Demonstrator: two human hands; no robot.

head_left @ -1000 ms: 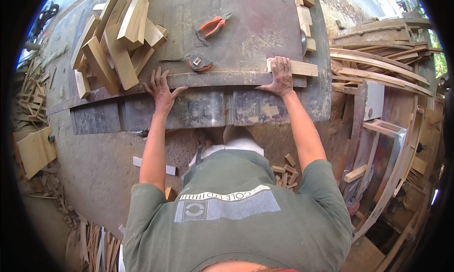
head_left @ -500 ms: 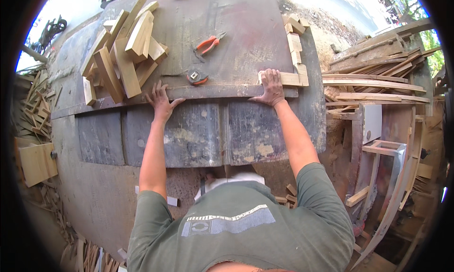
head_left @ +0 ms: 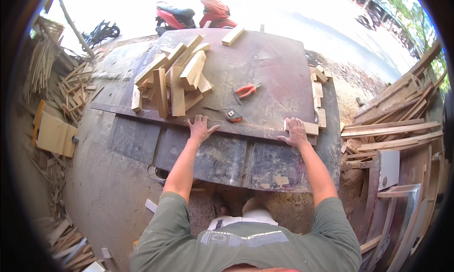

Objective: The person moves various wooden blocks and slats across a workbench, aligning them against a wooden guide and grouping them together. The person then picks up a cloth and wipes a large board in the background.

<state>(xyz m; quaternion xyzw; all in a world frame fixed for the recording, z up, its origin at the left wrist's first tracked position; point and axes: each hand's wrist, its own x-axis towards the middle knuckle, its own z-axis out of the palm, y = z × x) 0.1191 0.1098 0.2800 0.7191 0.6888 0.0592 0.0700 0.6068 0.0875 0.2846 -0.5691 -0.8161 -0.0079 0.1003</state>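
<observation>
The left hand (head_left: 201, 128) rests spread on the rail (head_left: 257, 131); the right hand (head_left: 295, 132) covers a block's (head_left: 310, 128) end, grip unclear; pliers (head_left: 247, 90) lie on the table (head_left: 279, 64).

Arms (head_left: 183, 167) outstretched, left fingers (head_left: 199, 119) spread, right fingers (head_left: 296, 123) closer together

no lettering can be read, the printed band (head_left: 243, 238) on the green shirt (head_left: 246, 256) being too small.

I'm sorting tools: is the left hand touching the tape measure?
Apart: the head view shows a plain gap between left hand and tape measure.
</observation>
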